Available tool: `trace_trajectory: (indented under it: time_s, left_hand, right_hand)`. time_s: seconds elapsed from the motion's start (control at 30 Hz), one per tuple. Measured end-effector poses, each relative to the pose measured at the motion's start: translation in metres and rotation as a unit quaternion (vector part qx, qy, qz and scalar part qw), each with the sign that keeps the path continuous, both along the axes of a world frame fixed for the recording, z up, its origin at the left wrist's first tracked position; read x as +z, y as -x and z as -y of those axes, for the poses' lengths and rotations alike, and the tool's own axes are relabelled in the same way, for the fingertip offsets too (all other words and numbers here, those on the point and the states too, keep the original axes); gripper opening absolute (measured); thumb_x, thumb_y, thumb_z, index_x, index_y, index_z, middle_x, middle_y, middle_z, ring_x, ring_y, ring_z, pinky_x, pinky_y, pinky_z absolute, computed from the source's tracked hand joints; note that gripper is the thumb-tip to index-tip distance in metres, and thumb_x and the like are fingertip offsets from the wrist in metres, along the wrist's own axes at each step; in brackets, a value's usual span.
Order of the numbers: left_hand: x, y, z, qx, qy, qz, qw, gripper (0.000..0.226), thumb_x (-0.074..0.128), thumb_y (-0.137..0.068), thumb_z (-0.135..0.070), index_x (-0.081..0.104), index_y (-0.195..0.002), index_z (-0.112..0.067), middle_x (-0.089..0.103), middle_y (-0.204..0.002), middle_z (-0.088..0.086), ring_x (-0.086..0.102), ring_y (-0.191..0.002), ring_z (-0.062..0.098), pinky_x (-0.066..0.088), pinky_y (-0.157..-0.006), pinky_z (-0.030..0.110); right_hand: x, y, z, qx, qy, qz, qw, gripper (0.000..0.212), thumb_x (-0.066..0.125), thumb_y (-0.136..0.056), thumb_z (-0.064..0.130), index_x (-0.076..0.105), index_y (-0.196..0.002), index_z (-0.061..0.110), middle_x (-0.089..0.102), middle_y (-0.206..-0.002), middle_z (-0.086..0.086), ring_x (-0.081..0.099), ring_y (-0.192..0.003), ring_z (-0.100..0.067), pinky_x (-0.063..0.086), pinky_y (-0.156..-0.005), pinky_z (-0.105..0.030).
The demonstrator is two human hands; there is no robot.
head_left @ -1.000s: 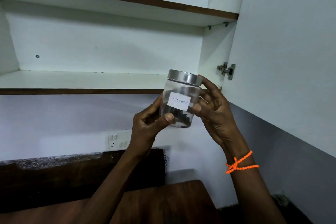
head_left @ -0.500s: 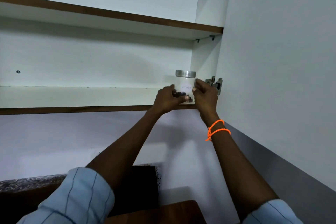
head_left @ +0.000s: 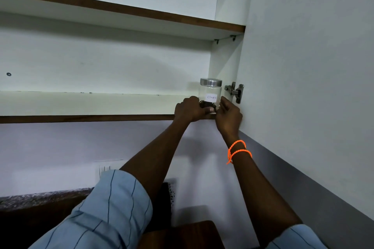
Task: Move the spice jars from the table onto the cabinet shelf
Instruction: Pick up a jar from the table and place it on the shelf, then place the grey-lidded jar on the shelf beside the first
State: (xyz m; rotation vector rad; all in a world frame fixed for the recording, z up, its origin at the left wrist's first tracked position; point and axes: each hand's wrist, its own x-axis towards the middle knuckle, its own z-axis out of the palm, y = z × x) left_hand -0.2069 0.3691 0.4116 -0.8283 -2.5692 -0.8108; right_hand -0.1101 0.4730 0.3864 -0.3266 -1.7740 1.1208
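Observation:
A clear glass spice jar with a silver lid and a white label reading "Cloves" stands upright on the lower cabinet shelf, at its far right end near the side wall. Dark cloves fill its bottom. My left hand wraps the jar's lower left side, thumb across the front. My right hand touches the jar's lower right side with its fingertips; an orange beaded band circles that wrist. Both hands hide the jar's base.
The white cabinet door stands open on the right, its metal hinge just right of the jar. An upper shelf runs above. A wall switch plate and a dark wooden table corner lie below.
The jar went up from chest height onto the lower shelf's right end. Both hands still touch it and have slid down to its base.

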Motion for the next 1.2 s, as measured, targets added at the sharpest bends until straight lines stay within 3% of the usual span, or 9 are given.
trace_trajectory:
  time_s: [0.17,0.3,0.4,0.67,0.73,0.8,0.93,1.07,1.2]
  left_hand:
    - [-0.018,-0.022,0.007,0.032,0.043,-0.147,0.988,0.067,0.05,-0.093,-0.069,0.062,-0.119,-0.008,0.071,-0.112,0.013,0.067,-0.104,0.033,0.044,-0.08,0.038]
    - [-0.066,-0.036,0.03,0.015,0.086,-0.29,0.953,0.071,0.057,-0.096,-0.043,0.043,-0.15,-0.001,0.052,-0.15,0.017,0.043,-0.145,0.034,0.035,-0.113,0.045]
    - [-0.106,-0.054,0.05,0.013,0.043,-0.311,0.949,0.069,0.05,-0.096,-0.032,0.034,-0.156,-0.001,0.031,-0.164,0.016,0.024,-0.155,0.033,0.024,-0.123,0.046]
    - [-0.333,-0.108,0.151,0.034,-0.029,-0.018,0.999,0.054,0.06,-0.091,-0.022,0.058,-0.139,0.003,0.052,-0.148,0.024,0.045,-0.142,0.041,0.039,-0.113,0.046]
    - [-0.387,-0.121,0.181,0.057,-0.034,0.111,0.992,0.045,0.062,-0.094,-0.017,0.063,-0.134,0.003,0.055,-0.144,0.025,0.049,-0.137,0.046,0.037,-0.116,0.041]
    - [-0.418,-0.146,0.208,0.081,0.011,0.201,0.976,0.038,0.064,-0.096,-0.015,0.065,-0.132,-0.007,0.061,-0.139,0.019,0.057,-0.128,0.042,0.04,-0.111,0.039]
    - [-0.454,-0.187,0.252,0.062,0.049,0.215,0.973,0.022,0.063,-0.09,-0.01,0.072,-0.109,-0.01,0.067,-0.126,0.015,0.062,-0.113,0.037,0.048,-0.085,0.039]
    - [-0.476,-0.199,0.284,0.071,0.059,0.245,0.965,0.022,0.054,-0.091,-0.022,0.07,-0.093,-0.007,0.068,-0.101,0.01,0.067,-0.089,0.03,0.046,-0.071,0.034]
    - [-0.487,-0.207,0.304,0.108,0.075,0.27,0.954,0.024,0.055,-0.094,-0.023,0.071,-0.111,-0.017,0.069,-0.114,0.002,0.068,-0.095,0.023,0.053,-0.075,0.035]
  right_hand:
    - [-0.033,-0.008,0.008,-0.012,-0.027,-0.037,0.999,0.045,0.056,-0.096,-0.001,0.06,-0.14,0.008,0.068,-0.133,-0.004,0.063,-0.122,-0.015,0.042,-0.1,-0.012]
    - [-0.077,-0.02,0.019,0.016,-0.034,-0.058,0.998,0.044,0.062,-0.094,-0.002,0.063,-0.137,0.005,0.068,-0.127,-0.003,0.061,-0.112,-0.001,0.045,-0.097,-0.005]
    - [-0.117,-0.026,0.029,0.061,0.008,0.004,0.998,0.044,0.064,-0.094,-0.001,0.062,-0.137,0.004,0.066,-0.136,-0.008,0.064,-0.122,-0.011,0.051,-0.107,-0.024]
    - [-0.267,-0.058,0.094,0.147,0.007,0.255,0.956,0.035,0.06,-0.087,-0.01,0.072,-0.118,-0.001,0.076,-0.1,-0.008,0.068,-0.082,-0.005,0.052,-0.075,-0.012]
    - [-0.29,-0.079,0.12,0.204,-0.005,0.367,0.907,0.034,0.059,-0.094,-0.006,0.068,-0.126,-0.002,0.069,-0.108,-0.006,0.063,-0.094,-0.006,0.043,-0.073,-0.004]
    - [-0.327,-0.098,0.147,0.253,-0.056,0.479,0.838,0.034,0.059,-0.098,0.001,0.061,-0.131,-0.005,0.065,-0.123,-0.018,0.061,-0.117,-0.028,0.04,-0.082,-0.014]
    - [-0.388,-0.136,0.198,0.315,-0.129,0.595,0.728,0.034,0.071,-0.089,0.012,0.07,-0.121,0.002,0.071,-0.121,-0.018,0.065,-0.115,-0.032,0.052,-0.097,-0.038]
    - [-0.442,-0.159,0.229,0.302,-0.213,0.614,0.698,0.033,0.081,-0.074,0.04,0.074,-0.097,0.016,0.076,-0.103,-0.008,0.072,-0.097,-0.027,0.054,-0.072,-0.033]
    - [-0.457,-0.174,0.251,0.268,-0.259,0.609,0.7,0.079,0.085,-0.065,0.059,0.057,-0.124,0.015,0.055,-0.134,-0.012,0.065,-0.109,-0.032,0.056,-0.078,-0.043]
